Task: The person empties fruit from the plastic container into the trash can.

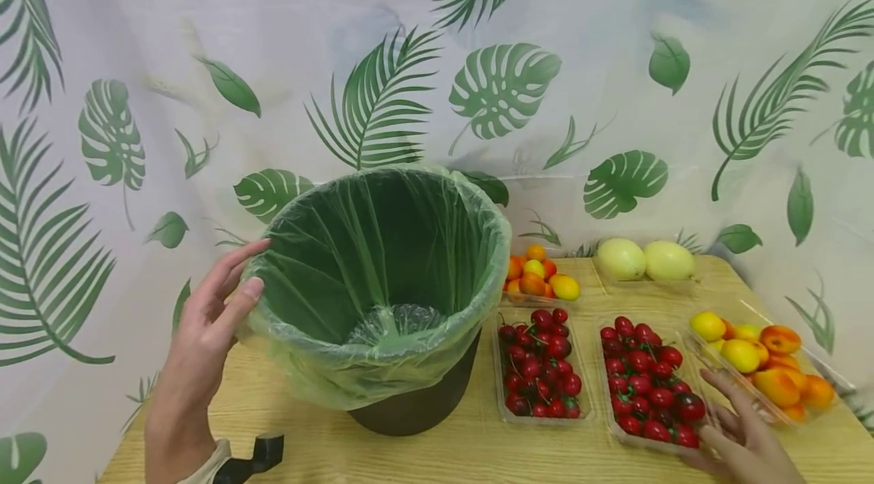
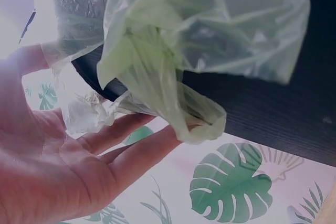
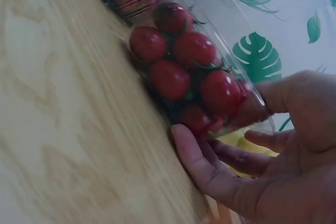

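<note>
A dark bin lined with a translucent green plastic bag stands tilted toward me. My left hand is at the left rim, thumb and fingers spread. In the left wrist view its fairly straight fingers touch the loose, overhanging bag. To the right, my right hand grips the near right end of a clear plastic tray of cherries. The right wrist view shows the thumb at the tray's rim and a fingertip low at its corner, beside the cherries.
A second tray of cherries lies between the bin and the gripped tray. Small orange and yellow fruits sit behind it. Two pale yellow melons are at the back, and another tray of yellow-orange fruit lies at the right.
</note>
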Demonstrator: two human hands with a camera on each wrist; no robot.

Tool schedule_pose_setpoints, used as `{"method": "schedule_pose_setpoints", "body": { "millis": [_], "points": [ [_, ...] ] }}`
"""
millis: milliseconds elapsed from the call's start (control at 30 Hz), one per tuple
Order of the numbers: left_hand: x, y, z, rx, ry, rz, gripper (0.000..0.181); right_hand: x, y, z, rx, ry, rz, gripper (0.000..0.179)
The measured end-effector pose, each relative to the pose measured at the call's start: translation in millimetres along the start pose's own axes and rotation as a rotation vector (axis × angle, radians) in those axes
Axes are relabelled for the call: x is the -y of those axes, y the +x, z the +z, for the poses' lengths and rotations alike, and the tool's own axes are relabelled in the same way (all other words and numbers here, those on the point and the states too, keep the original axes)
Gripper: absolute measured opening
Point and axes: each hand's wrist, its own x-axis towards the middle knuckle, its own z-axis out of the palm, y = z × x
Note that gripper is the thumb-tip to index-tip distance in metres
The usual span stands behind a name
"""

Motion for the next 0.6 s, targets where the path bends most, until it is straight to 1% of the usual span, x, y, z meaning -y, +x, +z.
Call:
{"method": "schedule_pose_setpoints", "body": {
  "millis": [67, 167, 233, 300, 333, 367, 433, 500, 567, 600],
  "points": [
    [0.0, -0.4, -0.3, 0.002, 0.000, -0.005, 0.043, -2.6, 0.4, 2.0, -0.001, -0.017, -0.023, 0.076],
    [0.3, -0.8, -0.7, 0.005, 0.003, -0.008, 0.044, -4.0, 0.7, 2.4, 0.015, -0.008, -0.044, 0.074],
    [0.2, -0.6, -0.7, 0.007, 0.009, -0.006, 0.044, -4.6, 0.8, 0.7, 0.045, 0.020, -0.069, 0.074],
    [0.3, -0.5, -0.9, 0.010, 0.012, -0.004, 0.044, -4.1, 0.8, -1.3, 0.066, 0.042, -0.077, 0.074],
    [0.3, -0.3, -1.0, 0.011, 0.014, -0.004, 0.044, -3.7, 0.6, -2.1, 0.068, 0.037, -0.075, 0.073],
    [0.4, -0.3, -1.1, 0.012, 0.014, -0.003, 0.044, -3.7, 0.5, -3.0, 0.091, 0.048, -0.092, 0.073],
    [0.3, -0.1, -1.1, 0.015, 0.011, -0.002, 0.044, -3.2, 0.0, -3.7, 0.120, 0.077, -0.093, 0.073],
    [0.5, -0.1, -1.2, 0.019, 0.007, 0.001, 0.044, -1.8, -1.0, -4.3, 0.173, 0.102, -0.103, 0.071],
    [0.4, 0.1, -1.2, 0.021, 0.005, 0.005, 0.044, 0.7, -2.4, -4.2, 0.200, 0.099, -0.094, 0.066],
    [0.3, 0.1, -1.2, 0.024, 0.005, 0.007, 0.044, 2.2, -3.0, -4.4, 0.199, 0.091, -0.082, 0.063]
  ]
}}
